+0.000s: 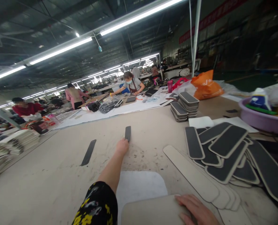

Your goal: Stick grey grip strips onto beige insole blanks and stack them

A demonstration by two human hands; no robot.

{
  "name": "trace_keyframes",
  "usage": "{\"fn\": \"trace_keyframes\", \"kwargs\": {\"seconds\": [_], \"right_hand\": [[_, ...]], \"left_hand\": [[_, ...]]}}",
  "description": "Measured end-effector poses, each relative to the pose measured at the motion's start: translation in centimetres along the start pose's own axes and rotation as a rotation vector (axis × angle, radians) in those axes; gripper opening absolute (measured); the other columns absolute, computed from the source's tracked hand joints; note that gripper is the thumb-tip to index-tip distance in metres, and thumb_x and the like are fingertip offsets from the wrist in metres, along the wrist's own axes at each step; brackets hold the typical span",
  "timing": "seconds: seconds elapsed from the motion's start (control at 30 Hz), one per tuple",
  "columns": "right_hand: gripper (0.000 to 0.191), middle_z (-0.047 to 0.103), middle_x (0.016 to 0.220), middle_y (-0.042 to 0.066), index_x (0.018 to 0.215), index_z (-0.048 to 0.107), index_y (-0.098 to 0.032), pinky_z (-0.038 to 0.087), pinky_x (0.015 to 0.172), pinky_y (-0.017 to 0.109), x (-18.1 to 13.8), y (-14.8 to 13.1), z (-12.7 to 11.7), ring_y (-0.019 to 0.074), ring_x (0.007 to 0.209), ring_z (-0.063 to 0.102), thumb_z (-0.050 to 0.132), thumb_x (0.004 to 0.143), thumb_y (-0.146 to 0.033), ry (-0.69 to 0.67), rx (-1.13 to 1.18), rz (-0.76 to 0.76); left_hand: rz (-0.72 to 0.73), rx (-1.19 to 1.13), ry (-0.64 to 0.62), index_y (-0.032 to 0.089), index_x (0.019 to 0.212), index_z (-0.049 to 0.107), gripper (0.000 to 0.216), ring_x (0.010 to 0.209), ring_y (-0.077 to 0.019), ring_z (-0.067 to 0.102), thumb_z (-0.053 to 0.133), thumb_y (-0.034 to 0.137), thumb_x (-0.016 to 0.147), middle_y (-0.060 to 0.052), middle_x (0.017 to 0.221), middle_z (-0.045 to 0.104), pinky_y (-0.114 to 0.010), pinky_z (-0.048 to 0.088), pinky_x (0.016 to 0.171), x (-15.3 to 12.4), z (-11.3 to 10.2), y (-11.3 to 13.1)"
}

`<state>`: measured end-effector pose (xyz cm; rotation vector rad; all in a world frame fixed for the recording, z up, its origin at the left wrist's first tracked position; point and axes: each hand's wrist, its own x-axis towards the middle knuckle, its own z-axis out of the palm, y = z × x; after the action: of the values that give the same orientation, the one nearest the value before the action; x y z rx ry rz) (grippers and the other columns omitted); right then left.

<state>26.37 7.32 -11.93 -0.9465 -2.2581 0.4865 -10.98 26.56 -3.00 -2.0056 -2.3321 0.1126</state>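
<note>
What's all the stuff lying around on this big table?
small dark strip: one, black, table middle, at the left hand's fingertips
long dark strip: one, black, left of it
padded panels: loose heap, black with pale edges, right side
stacked panels: two stacks, same colours, farther back
pale board: one, beige, near edge
basin: one, purple, far right
orange bag: one, behind the stacks
other workers: several, far tables
left hand: stretched forward
right hand: flat on the pale board
</note>
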Motion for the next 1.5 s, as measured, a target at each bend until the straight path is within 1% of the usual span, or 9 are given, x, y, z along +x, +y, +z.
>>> {"fn": "trace_keyframes", "kwargs": {"seconds": [0.17,0.27,0.33,0.47,0.57,0.67,0.97,1.13,1.5], "right_hand": [[0.034,0.060,0.108,0.008,0.117,0.057,-0.022,0.049,0.088,0.034,0.0,-1.3,-0.8,0.0212,0.102,0.055,0.051,0.085,-0.030,-0.023,0.100,0.109],[0.035,0.061,0.105,0.008,0.118,0.056,-0.022,0.048,0.089,0.037,0.3,-1.5,-1.1,0.0211,0.099,0.056,0.050,0.085,-0.034,0.034,0.259,0.229],[0.041,0.060,0.107,0.009,0.120,0.054,-0.020,0.047,0.089,0.038,0.7,-1.3,-1.4,0.0209,0.099,0.057,0.051,0.084,-0.039,0.129,0.437,0.345],[0.060,0.052,0.121,0.013,0.126,0.048,-0.017,0.050,0.085,0.039,1.7,-1.1,-1.9,0.0222,0.097,0.058,0.054,0.079,-0.053,0.276,0.870,0.638],[0.063,0.052,0.121,0.013,0.123,0.051,-0.017,0.052,0.079,0.036,2.3,-2.2,-2.5,0.0218,0.093,0.059,0.053,0.077,-0.060,0.236,1.013,0.738],[0.054,0.061,0.103,0.008,0.108,0.062,-0.017,0.053,0.070,0.031,2.2,-3.7,-3.1,0.0190,0.083,0.060,0.052,0.077,-0.061,0.145,1.024,0.734],[0.038,0.062,0.070,0.001,0.078,0.068,-0.016,0.047,0.058,0.026,-0.4,-4.7,-4.9,0.0147,0.061,0.055,0.058,0.072,-0.053,-0.052,0.807,0.704],[0.043,0.057,0.060,-0.002,0.097,0.062,-0.015,0.043,0.051,0.025,-0.4,-4.9,-4.5,0.0133,0.050,0.052,0.059,0.070,-0.047,-0.084,0.642,0.716],[0.015,0.060,0.060,-0.002,0.072,0.056,-0.019,0.038,0.057,0.026,1.9,-3.9,-2.1,0.0148,0.059,0.057,0.058,0.074,-0.034,-0.057,0.198,0.760]], "left_hand": [[0.073,-0.106,0.178,0.015,0.102,0.059,0.026,0.094,-0.0164,0.056,0.037,0.022,0.090,-0.008,0.106,0.056,-0.025,0.042,0.083,-4.4,-4.1,0.8],[0.151,-0.259,0.281,0.017,0.097,0.059,0.025,0.082,-0.0122,0.055,0.036,0.022,0.089,-0.004,0.096,0.058,-0.021,0.041,0.076,-9.7,-7.2,1.3],[0.197,-0.567,0.326,0.017,0.085,0.059,0.019,0.069,-0.0123,0.052,0.042,0.027,0.085,-0.001,0.077,0.057,-0.021,0.040,0.064,-14.0,-8.9,1.1],[0.202,-1.132,0.063,0.017,0.076,0.059,0.021,0.059,-0.0118,0.044,0.053,0.036,0.081,0.000,0.064,0.050,-0.021,0.035,0.054,-22.0,-10.5,0.4],[0.131,-1.348,-0.154,0.015,0.076,0.061,0.025,0.058,-0.0114,0.041,0.059,0.039,0.076,-0.002,0.066,0.050,-0.021,0.033,0.052,-26.2,-10.3,0.3],[0.061,-1.423,-0.293,0.014,0.074,0.061,0.027,0.055,-0.0101,0.037,0.060,0.040,0.075,-0.001,0.059,0.045,-0.020,0.030,0.050,-28.7,-9.1,0.3],[-0.152,-1.537,-0.443,0.012,0.078,0.058,0.031,0.049,-0.0067,0.034,0.063,0.042,0.071,0.002,0.054,0.044,-0.018,0.025,0.047,-32.6,-4.0,0.4],[-0.222,-1.419,-0.434,0.012,0.075,0.055,0.039,0.046,-0.0066,0.034,0.065,0.050,0.068,0.004,0.050,0.043,-0.018,0.023,0.045,-33.4,-0.6,-0.2],[-0.299,-1.172,-0.455,0.016,0.063,0.048,0.044,0.041,-0.0056,0.026,0.062,0.057,0.059,0.008,0.045,0.033,-0.019,0.016,0.042,-28.2,1.3,-1.0]]}}
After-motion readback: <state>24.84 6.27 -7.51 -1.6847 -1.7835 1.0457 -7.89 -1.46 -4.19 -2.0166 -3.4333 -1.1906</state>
